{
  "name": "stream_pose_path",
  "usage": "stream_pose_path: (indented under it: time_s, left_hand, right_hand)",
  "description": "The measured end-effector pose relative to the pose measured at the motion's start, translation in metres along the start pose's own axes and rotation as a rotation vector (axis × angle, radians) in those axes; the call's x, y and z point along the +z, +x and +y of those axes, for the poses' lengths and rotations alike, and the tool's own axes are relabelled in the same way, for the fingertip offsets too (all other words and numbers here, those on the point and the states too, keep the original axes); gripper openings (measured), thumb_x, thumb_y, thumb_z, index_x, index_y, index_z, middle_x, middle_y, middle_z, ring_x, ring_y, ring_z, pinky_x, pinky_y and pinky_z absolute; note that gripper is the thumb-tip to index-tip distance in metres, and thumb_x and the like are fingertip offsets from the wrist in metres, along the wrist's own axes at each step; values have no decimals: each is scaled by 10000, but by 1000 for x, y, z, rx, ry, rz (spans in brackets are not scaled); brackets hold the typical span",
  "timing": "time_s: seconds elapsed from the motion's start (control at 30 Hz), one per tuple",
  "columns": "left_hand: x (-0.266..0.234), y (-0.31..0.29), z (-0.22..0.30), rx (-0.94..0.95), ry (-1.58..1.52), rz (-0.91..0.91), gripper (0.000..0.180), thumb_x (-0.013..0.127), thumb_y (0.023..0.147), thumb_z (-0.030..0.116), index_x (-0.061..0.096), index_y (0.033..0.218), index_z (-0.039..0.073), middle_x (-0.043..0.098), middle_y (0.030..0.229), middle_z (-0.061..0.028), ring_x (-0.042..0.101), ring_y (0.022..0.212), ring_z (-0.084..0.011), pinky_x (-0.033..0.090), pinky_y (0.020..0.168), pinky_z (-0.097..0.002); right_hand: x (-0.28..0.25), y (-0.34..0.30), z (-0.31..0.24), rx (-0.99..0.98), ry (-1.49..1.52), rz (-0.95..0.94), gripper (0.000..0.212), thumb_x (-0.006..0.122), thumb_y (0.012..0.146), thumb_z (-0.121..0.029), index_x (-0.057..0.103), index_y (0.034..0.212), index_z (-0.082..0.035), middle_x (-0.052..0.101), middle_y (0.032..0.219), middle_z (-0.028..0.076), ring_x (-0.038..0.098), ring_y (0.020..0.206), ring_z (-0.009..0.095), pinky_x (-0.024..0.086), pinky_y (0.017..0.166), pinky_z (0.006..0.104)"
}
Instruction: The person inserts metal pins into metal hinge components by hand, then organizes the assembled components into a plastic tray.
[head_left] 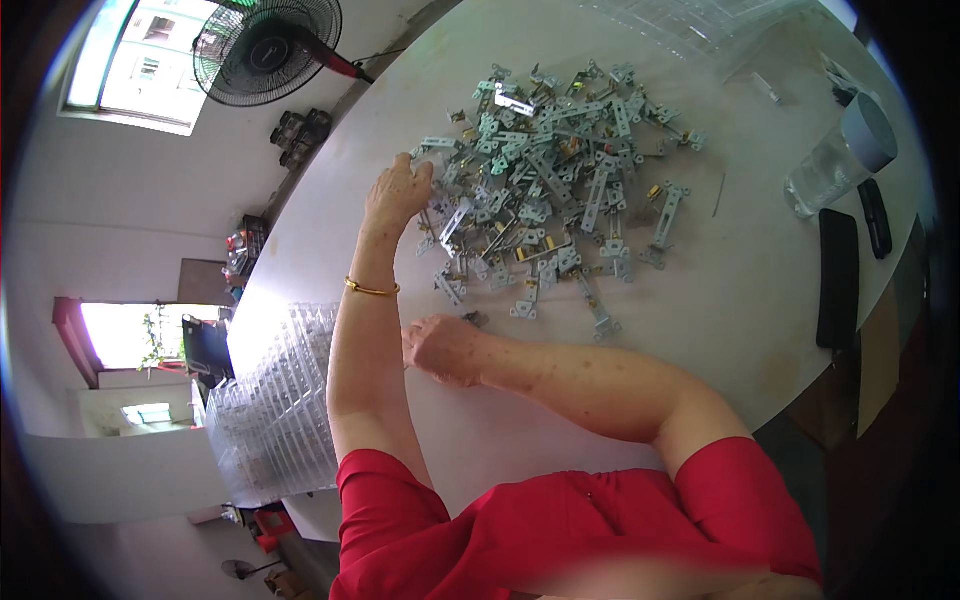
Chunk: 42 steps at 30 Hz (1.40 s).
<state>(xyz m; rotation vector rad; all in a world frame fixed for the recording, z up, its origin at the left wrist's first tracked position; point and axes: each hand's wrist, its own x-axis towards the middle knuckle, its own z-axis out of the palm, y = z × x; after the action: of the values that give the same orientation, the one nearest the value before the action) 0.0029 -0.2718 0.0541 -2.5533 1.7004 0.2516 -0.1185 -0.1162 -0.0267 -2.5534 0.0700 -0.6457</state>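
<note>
Resting my left hand [398, 192], fingers bent, beside the metal parts [547, 173], heaped on the table [720, 330] probably for easy reach, I had my right hand [447, 350] curled nearer my body; I couldn't tell whether either gripped anything.

No text, label, number or sign can be read. A small pale mark is seen at the centre of the round, black, wire-caged fan [268, 52], far left; its form cannot be resolved.
</note>
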Motion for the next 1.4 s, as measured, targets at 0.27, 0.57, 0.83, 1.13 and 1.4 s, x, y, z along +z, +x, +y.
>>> stream_pose_path:
  time_s: [0.27, 0.57, 0.83, 1.13, 1.4]
  left_hand:
    - [30, -25, -30, 114, -269, 146, 530, 563, 909, 323, 556, 1203, -118, 704, 866, -239, 710, 730, -300, 547, 732, -396]
    - [25, -83, -37, -46, -335, 89, 501, 517, 909, 284, 517, 1170, -143, 671, 968, -331, 696, 915, -398, 521, 865, -470]
    - [23, -160, -69, -96, -554, 409, 487, 563, 928, 232, 544, 1302, -79, 687, 1085, -244, 678, 1021, -279, 516, 901, -382]
    - [79, -232, -97, -95, -1222, 688, 200, 499, 1016, 102, 612, 1122, -26, 610, 937, -50, 581, 817, -116, 502, 766, -260]
    - [119, -251, -90, -25, -1287, 595, 161, 536, 1011, 105, 619, 1109, 9, 614, 918, -24, 604, 759, -105, 517, 692, -246]
  right_hand:
    - [3, 1, -6, -142, -46, -15, 161, 631, 805, -84, 690, 955, -94, 660, 985, 87, 648, 988, 255, 536, 819, 366]
    - [12, -10, -5, -249, 19, 147, 112, 646, 802, -83, 686, 903, -110, 637, 945, 79, 627, 964, 254, 521, 814, 376]
    - [-10, -10, -8, -205, -47, 14, 117, 647, 812, -83, 689, 918, -112, 619, 927, 85, 616, 962, 267, 513, 819, 398]
    - [-71, -49, -32, -34, -132, 300, 45, 653, 805, -41, 647, 848, -53, 616, 939, 115, 616, 885, 320, 497, 779, 423]
    - [-57, -60, -40, 153, -232, 311, 63, 687, 827, -45, 658, 877, -71, 618, 956, 103, 620, 907, 326, 502, 792, 421]
